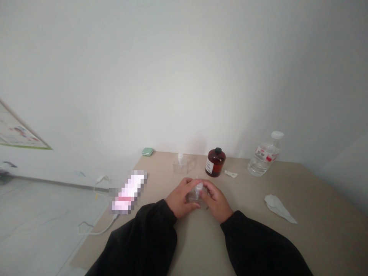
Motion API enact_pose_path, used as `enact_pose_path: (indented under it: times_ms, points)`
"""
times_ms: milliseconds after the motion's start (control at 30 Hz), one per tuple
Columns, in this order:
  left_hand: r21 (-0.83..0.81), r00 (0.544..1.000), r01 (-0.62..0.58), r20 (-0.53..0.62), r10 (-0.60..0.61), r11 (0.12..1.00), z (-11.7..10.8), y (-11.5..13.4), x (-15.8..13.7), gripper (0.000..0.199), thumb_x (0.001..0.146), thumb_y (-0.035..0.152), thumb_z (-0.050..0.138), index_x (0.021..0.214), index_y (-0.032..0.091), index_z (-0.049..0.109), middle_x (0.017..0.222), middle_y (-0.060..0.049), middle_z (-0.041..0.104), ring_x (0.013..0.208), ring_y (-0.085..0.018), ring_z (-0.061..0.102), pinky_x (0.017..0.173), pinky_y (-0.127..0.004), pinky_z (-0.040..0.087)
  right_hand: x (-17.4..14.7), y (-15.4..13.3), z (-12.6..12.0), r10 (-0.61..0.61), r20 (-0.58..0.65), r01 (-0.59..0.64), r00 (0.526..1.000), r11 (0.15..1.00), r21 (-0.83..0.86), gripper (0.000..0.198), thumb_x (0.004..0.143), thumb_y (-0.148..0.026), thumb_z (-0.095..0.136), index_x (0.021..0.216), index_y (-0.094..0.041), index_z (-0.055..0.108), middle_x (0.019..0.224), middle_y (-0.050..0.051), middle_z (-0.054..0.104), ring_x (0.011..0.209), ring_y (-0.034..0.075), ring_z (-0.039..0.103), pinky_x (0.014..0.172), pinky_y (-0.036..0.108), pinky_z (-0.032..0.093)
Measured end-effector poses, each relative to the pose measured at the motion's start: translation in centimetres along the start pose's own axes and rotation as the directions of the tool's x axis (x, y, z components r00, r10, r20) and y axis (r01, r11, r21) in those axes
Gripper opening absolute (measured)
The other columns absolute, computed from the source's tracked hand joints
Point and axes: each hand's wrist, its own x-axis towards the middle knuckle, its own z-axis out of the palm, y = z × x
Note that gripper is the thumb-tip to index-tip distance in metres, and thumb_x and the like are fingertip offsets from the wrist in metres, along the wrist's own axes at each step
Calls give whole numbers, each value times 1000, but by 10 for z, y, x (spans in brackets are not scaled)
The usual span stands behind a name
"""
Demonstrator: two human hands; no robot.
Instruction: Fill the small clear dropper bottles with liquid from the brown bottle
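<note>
A small clear square bottle (193, 196) with a whitish translucent top stands on the table in front of me. My left hand (181, 198) is closed around its left side, the thumb low along the front. On the right, my right hand (215, 200) has its fingers at the bottle's top and side, thumb near the neck. Some fingertips are hidden behind the bottle. Behind it stands a similar clear square bottle (180, 166), and to that one's right a dark red-brown round bottle (215, 162) with a black cap and white label.
On the beige table (241, 203), a water bottle (263, 156) stands at the back right near a small crumpled white piece (230, 174). A folded tissue (279, 208) lies at right. At left are a phone (129, 191) with a white cable (99, 232) and a green case (147, 151).
</note>
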Motion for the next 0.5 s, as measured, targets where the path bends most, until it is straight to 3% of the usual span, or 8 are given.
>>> enact_pose_path:
  times_ms: [100,267,500]
  points:
    - [0,1000,-2,2,2,1000,0,0,0,76,76,45,73,141,25,40,125,-11,44,116,-29,47,106,-48,38,0,-1,-1,-21,12,21,1000,1000,0,35,92,-44,53,117,-22,60,122,10,63,115,26,58,100,42,44]
    - [4,1000,9,9,-9,1000,0,1,1,75,76,44,73,141,26,40,124,-10,45,116,-29,48,106,-48,38,1,-3,2,9,-33,-8,999,1000,11,35,86,-46,62,110,-22,59,109,8,67,105,25,61,96,42,47]
    - [15,1000,0,-3,0,1000,1,-2,0,76,76,40,74,142,26,38,125,-10,44,118,-28,48,107,-46,37,1,-2,1,-34,1,34,999,999,-3,33,91,-43,54,117,-22,58,118,9,64,110,25,59,98,41,45]
